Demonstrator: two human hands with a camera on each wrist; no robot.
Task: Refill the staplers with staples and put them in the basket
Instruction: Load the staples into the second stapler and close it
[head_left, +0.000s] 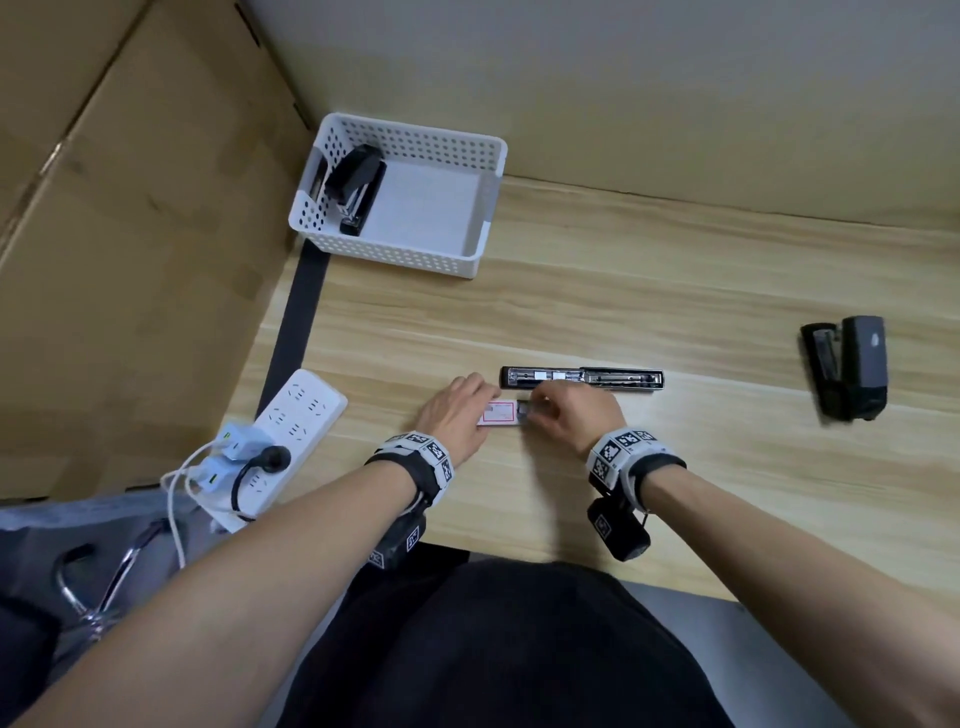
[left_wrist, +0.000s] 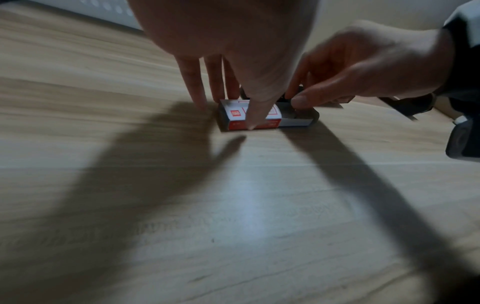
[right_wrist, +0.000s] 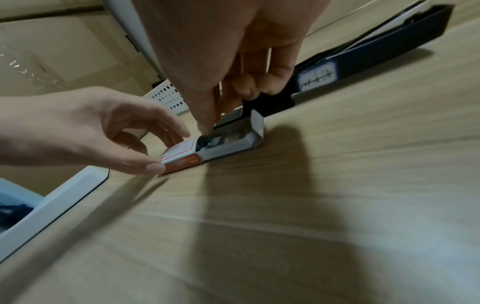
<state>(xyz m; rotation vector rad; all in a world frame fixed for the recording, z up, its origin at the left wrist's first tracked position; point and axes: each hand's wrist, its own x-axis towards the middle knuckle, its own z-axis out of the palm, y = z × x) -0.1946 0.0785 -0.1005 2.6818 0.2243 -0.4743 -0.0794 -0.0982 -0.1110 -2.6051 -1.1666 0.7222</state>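
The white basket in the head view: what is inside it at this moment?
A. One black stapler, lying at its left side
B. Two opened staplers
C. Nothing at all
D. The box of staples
A: the head view shows one black stapler lying along the left wall of the white basket; the staple box is on the table between the left hand and right hand.

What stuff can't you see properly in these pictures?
- Staples in the staple box: right wrist view, the right hand covers them; too blurred to count.
- Box label: left wrist view, the left hand's thumb crosses it.
- Stapler in the basket: head view, too small to tell whether it is loaded.
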